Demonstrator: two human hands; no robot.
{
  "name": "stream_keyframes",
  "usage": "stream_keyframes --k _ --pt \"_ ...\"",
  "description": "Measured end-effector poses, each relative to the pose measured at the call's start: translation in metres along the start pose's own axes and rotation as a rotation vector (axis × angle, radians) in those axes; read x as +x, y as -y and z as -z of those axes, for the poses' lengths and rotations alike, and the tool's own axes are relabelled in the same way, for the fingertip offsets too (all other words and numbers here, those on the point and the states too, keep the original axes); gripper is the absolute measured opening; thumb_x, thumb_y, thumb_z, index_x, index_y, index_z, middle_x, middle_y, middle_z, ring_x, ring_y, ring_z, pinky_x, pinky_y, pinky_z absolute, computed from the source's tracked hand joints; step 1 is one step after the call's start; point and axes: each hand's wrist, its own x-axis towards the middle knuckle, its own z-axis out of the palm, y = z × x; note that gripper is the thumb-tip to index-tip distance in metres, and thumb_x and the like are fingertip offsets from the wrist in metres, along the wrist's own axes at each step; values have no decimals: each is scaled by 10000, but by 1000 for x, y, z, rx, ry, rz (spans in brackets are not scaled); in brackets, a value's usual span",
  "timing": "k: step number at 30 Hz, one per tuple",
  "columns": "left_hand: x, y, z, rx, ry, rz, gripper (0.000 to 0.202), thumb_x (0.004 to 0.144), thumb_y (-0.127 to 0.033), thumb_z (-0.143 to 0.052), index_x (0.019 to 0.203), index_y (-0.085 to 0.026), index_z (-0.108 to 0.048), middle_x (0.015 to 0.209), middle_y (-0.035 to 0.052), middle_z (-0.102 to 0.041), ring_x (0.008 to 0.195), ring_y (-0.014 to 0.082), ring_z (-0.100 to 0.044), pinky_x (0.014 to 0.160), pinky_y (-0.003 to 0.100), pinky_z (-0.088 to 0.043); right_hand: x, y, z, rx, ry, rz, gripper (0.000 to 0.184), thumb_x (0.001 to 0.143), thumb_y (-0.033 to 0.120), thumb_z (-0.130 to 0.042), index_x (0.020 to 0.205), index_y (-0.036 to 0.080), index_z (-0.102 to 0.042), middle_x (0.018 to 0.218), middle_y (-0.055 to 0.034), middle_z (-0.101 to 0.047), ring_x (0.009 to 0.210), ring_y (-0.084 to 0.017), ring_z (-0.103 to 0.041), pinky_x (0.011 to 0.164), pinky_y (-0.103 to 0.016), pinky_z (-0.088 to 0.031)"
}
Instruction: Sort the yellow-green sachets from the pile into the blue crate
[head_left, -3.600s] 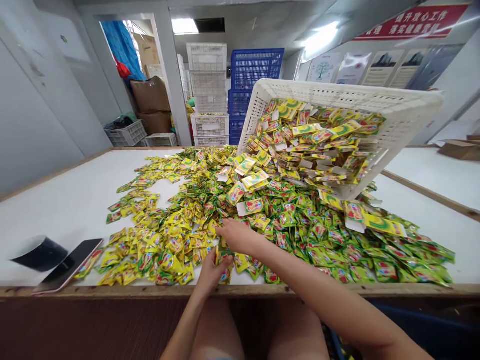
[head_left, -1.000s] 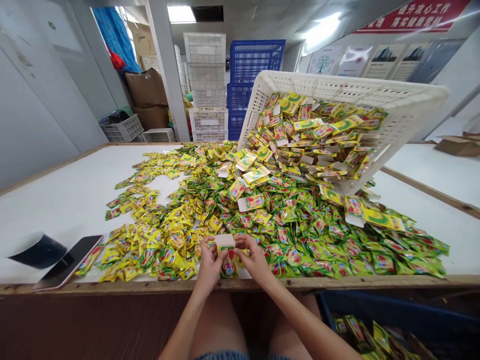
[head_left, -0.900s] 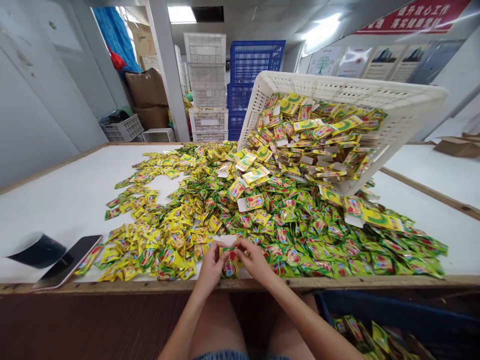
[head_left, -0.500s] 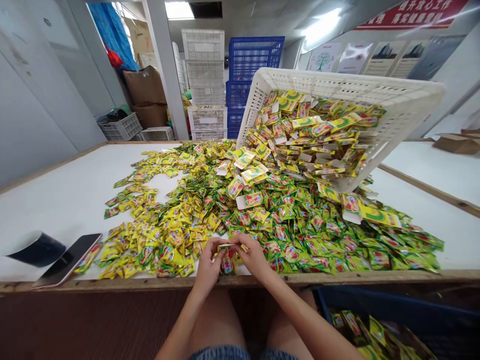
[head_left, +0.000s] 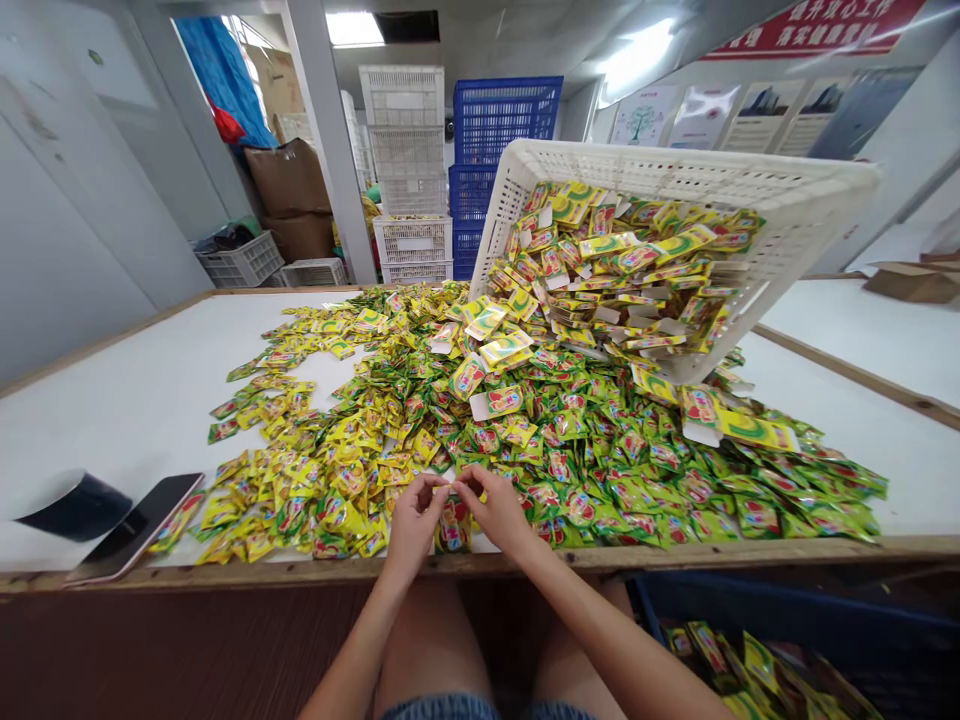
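At the table's front edge, my left hand and my right hand meet with fingertips pinched at the top of a small printed carton. The carton stands roughly upright between them, its red, yellow and green face towards me. My fingers cover its top end. Yellow packets lie heaped to the left of my hands, and green packets to the right. Behind these, a tilted white plastic basket holds many flat yellow cartons, some spilling onto the packets.
At the left stand a dark cup and a phone. Below the table's wooden edge, a blue crate at the right contains cartons. White crates and blue crates are stacked at the back.
My fingertips have drawn closer together over the carton's top, and the white edge seen there before is now mostly covered. The basket and heaps stay as they were.
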Motion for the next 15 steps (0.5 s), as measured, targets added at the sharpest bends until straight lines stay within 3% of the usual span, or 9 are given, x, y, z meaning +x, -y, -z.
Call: stream_keyframes --k 8,10,12,15 --pt "-7 10 6 9 31 76 184 705 -318 -643 795 -157 -641 792 48 -670 764 183 -615 715 282 -469 -19 -7 -18 185 -94 -47 111 823 236 -511 857 186 -604 834 -37 -632 774 -163 -581 694 -257 -451" --pt "-9 9 9 2 60 71 232 727 -312 -628 902 -161 -623 820 54 -665 784 181 -615 719 284 -472 -20 2 -15 196 -130 -46 112 821 230 -502 839 189 -604 823 -36 -629 782 -166 -580 696 -258 -451" --pt "-11 9 12 -43 86 65 344 763 -313 -593 1074 -175 -542 850 57 -659 777 177 -622 718 300 -479 -25 14 7 160 -190 -37 137 839 236 -465 855 196 -595 851 -40 -624 820 -169 -574 727 -265 -444" --pt "-12 10 15 -105 69 70 357 807 -341 -531 1115 -165 -486 848 66 -657 733 178 -634 720 337 -489 -52 22 78 -37 -204 -101 202 874 275 -384 888 212 -576 875 -46 -618 827 -171 -567 733 -274 -434"
